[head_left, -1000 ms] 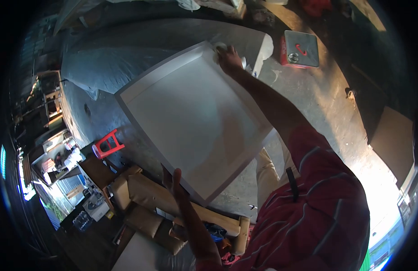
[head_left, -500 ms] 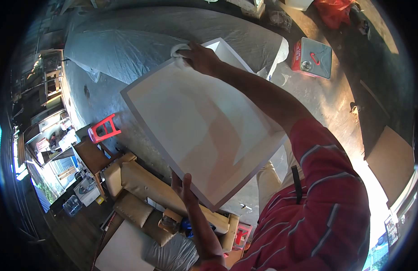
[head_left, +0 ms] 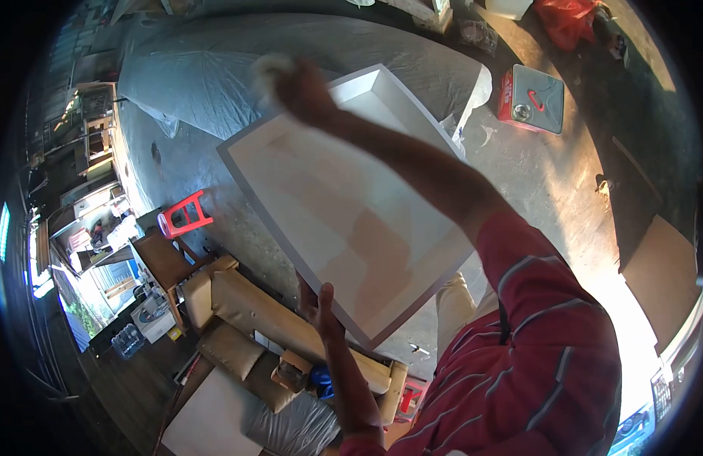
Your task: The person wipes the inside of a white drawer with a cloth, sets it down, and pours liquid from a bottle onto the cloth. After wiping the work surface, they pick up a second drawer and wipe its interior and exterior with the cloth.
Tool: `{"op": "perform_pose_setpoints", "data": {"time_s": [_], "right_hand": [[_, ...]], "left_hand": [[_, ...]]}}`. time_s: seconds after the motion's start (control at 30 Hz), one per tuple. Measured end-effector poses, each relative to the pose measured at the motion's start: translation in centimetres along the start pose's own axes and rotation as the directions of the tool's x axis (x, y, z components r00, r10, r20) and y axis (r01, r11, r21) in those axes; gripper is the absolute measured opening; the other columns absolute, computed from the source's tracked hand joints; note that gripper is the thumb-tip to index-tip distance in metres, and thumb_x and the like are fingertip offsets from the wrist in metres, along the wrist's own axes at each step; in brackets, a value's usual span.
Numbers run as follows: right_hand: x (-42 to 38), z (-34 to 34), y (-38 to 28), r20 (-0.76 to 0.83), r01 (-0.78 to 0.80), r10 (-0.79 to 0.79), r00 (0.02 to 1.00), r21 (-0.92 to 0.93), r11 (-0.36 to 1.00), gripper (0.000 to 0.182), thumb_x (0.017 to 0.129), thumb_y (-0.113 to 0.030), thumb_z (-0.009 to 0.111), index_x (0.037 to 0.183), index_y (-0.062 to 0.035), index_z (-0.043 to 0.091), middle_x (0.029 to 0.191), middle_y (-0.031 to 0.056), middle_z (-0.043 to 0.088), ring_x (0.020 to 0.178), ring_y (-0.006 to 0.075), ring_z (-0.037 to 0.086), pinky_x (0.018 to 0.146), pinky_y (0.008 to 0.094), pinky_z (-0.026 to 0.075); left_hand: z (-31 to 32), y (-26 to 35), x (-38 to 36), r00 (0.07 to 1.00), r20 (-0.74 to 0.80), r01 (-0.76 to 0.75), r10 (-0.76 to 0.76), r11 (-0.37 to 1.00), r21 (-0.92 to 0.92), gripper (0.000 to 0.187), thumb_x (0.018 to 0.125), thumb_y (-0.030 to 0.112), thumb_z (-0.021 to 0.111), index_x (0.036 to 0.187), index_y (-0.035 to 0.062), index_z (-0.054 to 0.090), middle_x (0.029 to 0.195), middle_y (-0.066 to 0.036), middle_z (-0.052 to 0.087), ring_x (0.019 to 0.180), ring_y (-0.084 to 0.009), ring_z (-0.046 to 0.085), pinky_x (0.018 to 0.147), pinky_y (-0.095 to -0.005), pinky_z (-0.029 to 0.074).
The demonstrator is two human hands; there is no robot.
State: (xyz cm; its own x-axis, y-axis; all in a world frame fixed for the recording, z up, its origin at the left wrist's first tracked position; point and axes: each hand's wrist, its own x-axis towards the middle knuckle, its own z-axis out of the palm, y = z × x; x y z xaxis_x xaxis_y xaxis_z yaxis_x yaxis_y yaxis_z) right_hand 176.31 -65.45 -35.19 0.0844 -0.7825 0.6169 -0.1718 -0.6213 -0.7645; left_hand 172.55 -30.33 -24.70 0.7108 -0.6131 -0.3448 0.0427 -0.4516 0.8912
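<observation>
A large shallow white box with grey edges and raised inner walls is held tilted in front of me. My left hand grips its lower left edge, thumb on the near side and the other fingers partly hidden by the rim. Beyond the box's upper left edge, my right hand is closed on a bunched white cloth. Both the hand and the cloth are smeared by motion and appear off the panel. Shadows fall across the box's smooth inside face.
Grey plastic sheeting covers something large behind the box. A red-sided tin stands on the floor at right, a red stool at left. Below lies a tan sofa with cushions; a brown board leans far right.
My right hand has swept left with the cloth, from the box's upper edge to beyond it. My left hand keeps its hold; the whole view has shifted slightly.
</observation>
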Motion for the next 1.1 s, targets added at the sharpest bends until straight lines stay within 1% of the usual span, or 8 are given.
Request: {"op": "perform_pose_setpoints", "data": {"time_s": [0.27, 0.33, 0.47, 0.53, 0.73, 0.8, 0.97, 1.1], "right_hand": [[-3.5, 0.9, 0.1, 0.515, 0.02, -0.06, 0.855, 0.083, 0.996, 0.03, 0.086, -0.02, 0.049, 0.114, -0.0124, 0.055, 0.121, 0.0118, 0.051, 0.112, 0.0318, 0.046, 0.096, 0.0418, 0.035], [-5.4, -1.3, 6.8, 0.469, 0.161, -0.075, 0.88, -0.147, 0.976, 0.03, 0.081, -0.013, 0.053, 0.111, -0.0117, 0.056, 0.118, 0.0114, 0.053, 0.107, 0.0292, 0.05, 0.093, 0.0398, 0.039], [-5.8, -9.5, 18.3, 0.354, -0.487, 0.61, 0.709, -0.38, 0.787, 0.027, 0.083, -0.017, 0.052, 0.108, -0.0071, 0.058, 0.101, 0.0162, 0.061, 0.088, 0.0304, 0.06, 0.078, 0.0393, 0.048], [-6.1, -12.3, 22.9, 0.144, -0.428, 0.556, 0.819, -0.492, 0.758, 0.027, 0.086, -0.021, 0.049, 0.104, -0.005, 0.059, 0.097, 0.0193, 0.062, 0.082, 0.0337, 0.062, 0.074, 0.0422, 0.049], [-11.3, -16.4, 20.0, 0.554, -0.206, 0.389, 0.736, -0.364, 0.908, 0.022, 0.087, -0.017, 0.045, 0.085, -0.0021, 0.061, 0.09, 0.0202, 0.06, 0.088, 0.0349, 0.058, 0.08, 0.0429, 0.045], [-12.6, -17.9, 14.1, 0.498, -0.521, 0.608, 0.618, -0.32, 0.791, 0.024, 0.085, -0.023, 0.054, 0.096, -0.0023, 0.058, 0.087, 0.0222, 0.061, 0.085, 0.0385, 0.059, 0.075, 0.0446, 0.046], [-17.8, -25.5, 9.8, 0.508, -0.47, 0.527, 0.681, -0.248, 0.847, 0.031, 0.084, -0.023, 0.057, 0.108, -0.0043, 0.056, 0.086, 0.0219, 0.062, 0.082, 0.0387, 0.06, 0.072, 0.0445, 0.047], [-23.3, -34.7, 6.5, 0.693, -0.429, 0.573, 0.438, -0.399, 0.81, 0.043, 0.081, -0.018, 0.057, 0.122, -0.008, 0.05, 0.096, 0.021, 0.061, 0.088, 0.0363, 0.059, 0.077, 0.0426, 0.047]], "left_hand": [[0.9, 0.7, -0.3, 0.998, -0.055, -0.009, 0.009, 1.0, -0.01, 0.083, 0.072, 0.024, 0.069, 0.138, -0.0038, 0.026, 0.123, -0.017, 0.047, 0.107, -0.025, 0.05, 0.09, -0.035, 0.042], [1.0, 0.7, -0.2, 0.999, -0.032, 0.007, -0.008, 1.0, -0.025, 0.083, 0.072, 0.024, 0.068, 0.138, -0.0033, 0.026, 0.124, -0.018, 0.047, 0.107, -0.0248, 0.049, 0.089, -0.0348, 0.042], [1.2, 0.9, -0.4, 0.999, -0.042, -0.008, 0.008, 1.0, -0.004, 0.082, 0.072, 0.023, 0.068, 0.138, -0.0038, 0.026, 0.124, -0.018, 0.047, 0.108, -0.0244, 0.049, 0.089, -0.0344, 0.042], [1.3, 1.0, -0.5, 0.999, -0.036, -0.006, 0.006, 1.0, 0.005, 0.08, 0.074, 0.023, 0.066, 0.137, -0.0043, 0.026, 0.124, -0.018, 0.047, 0.108, -0.0245, 0.05, 0.089, -0.0341, 0.042], [0.6, 0.0, 0.2, 0.999, -0.012, 0.039, -0.041, 0.994, -0.105, 0.073, 0.077, 0.017, 0.061, 0.139, -0.0004, 0.027, 0.127, -0.018, 0.044, 0.109, -0.0261, 0.049, 0.09, -0.0353, 0.042], [0.5, -0.2, 0.2, 0.996, -0.025, 0.084, -0.088, 0.988, -0.126, 0.072, 0.077, 0.017, 0.06, 0.139, 0.0002, 0.028, 0.127, -0.018, 0.044, 0.109, -0.0264, 0.048, 0.09, -0.0361, 0.042], [-0.1, -0.4, 0.7, 0.991, -0.025, 0.125, -0.128, 0.987, -0.104, 0.065, 0.079, 0.019, 0.057, 0.136, 0.0006, 0.032, 0.125, -0.018, 0.044, 0.108, -0.027, 0.047, 0.089, -0.0382, 0.043], [0.1, 0.0, 1.4, 0.997, 0.014, 0.083, -0.082, 0.991, -0.1, 0.061, 0.08, 0.018, 0.055, 0.134, -0.0002, 0.034, 0.123, -0.017, 0.045, 0.107, -0.0268, 0.048, 0.087, -0.0384, 0.043]]}}
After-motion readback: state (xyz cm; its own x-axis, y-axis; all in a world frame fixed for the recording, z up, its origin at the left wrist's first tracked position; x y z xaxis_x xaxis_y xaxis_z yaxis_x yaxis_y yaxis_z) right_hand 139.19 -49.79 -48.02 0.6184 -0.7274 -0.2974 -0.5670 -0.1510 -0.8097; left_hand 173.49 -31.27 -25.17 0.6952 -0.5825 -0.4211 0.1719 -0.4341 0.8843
